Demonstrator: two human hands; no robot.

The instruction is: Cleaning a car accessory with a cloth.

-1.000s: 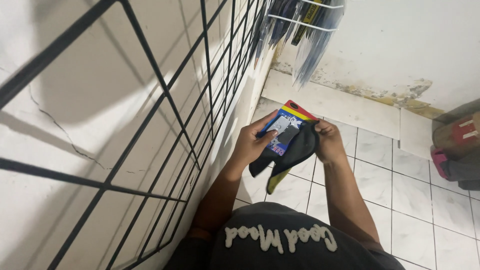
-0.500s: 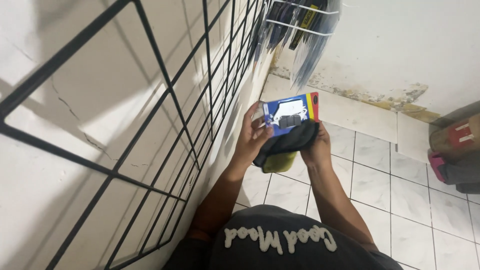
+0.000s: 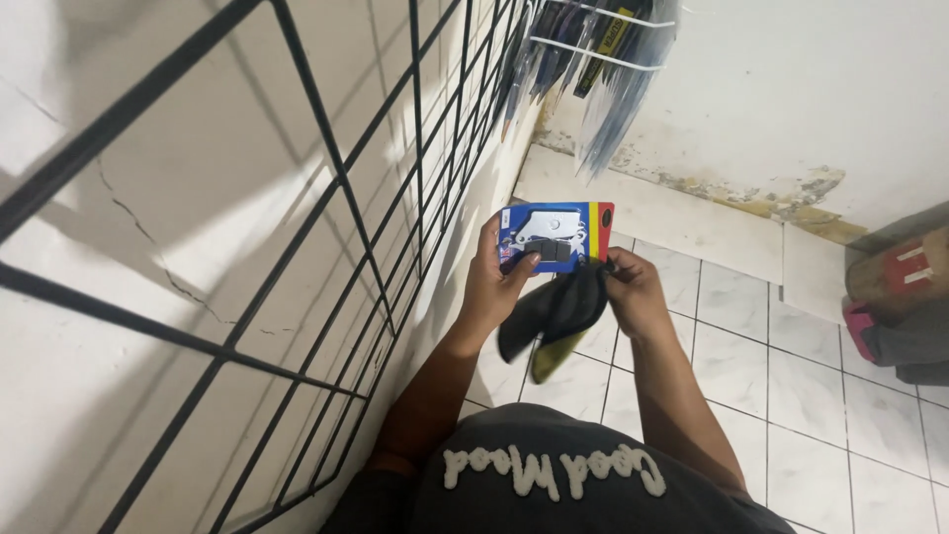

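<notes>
Holding a blue blister card (image 3: 556,235) with a red-and-yellow stripe down its right edge: left hand (image 3: 491,287) is closed on the card's left side, thumb across the front, fingers behind. Card sits upright, face to the camera, roughly mid-frame above the white tile floor (image 3: 751,376).

Right hand (image 3: 633,292) is pinched on a dark cloth (image 3: 559,311) just under the card's lower right corner; the cloth hangs down between both hands, with a yellow-green layer showing at the bottom. Can't tell whether the cloth touches the card.

Around: black wire grid panel (image 3: 346,208) runs along the left wall, close beside the left forearm. More packaged goods (image 3: 593,59) hang on white hooks at the top, above and beyond the card. Red-and-white box (image 3: 900,277) and a grey bundle sit at the far right, well apart from the hands. Nothing stands between the camera and the card.

Vs half a second ago: card is held more squarely upright and reads flatter to the camera; cloth hangs lower under it. A second back the card was tilted and lying partly on the cloth.
</notes>
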